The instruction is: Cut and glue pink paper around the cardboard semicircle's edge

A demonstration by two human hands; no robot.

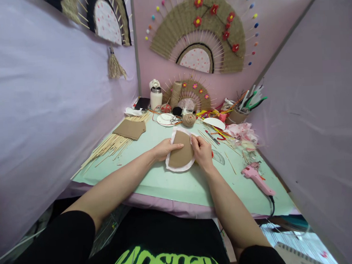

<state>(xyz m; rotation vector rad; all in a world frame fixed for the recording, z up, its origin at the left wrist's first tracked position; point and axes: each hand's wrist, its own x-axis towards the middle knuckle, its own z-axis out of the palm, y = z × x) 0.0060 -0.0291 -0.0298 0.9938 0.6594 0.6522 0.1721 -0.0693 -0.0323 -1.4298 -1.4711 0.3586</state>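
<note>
A brown cardboard half-disc (181, 151) lies on a slightly larger white fabric piece (180, 167) on the pale green mat (166, 183). My left hand (165, 149) rests on the left edge of the cardboard, fingers stretched flat over it. My right hand (202, 150) is at the right edge, fingers curled and pinching the white fabric's edge against the cardboard.
Bamboo sticks (112, 144) and brown cut pieces (130, 129) lie at the left. A pink glue gun (257, 178) lies at the right front. A twine ball (188, 119), white bottle (156, 96), tool cup (239, 114), pink fabric (242, 133) and protractor (218, 157) crowd the back and right.
</note>
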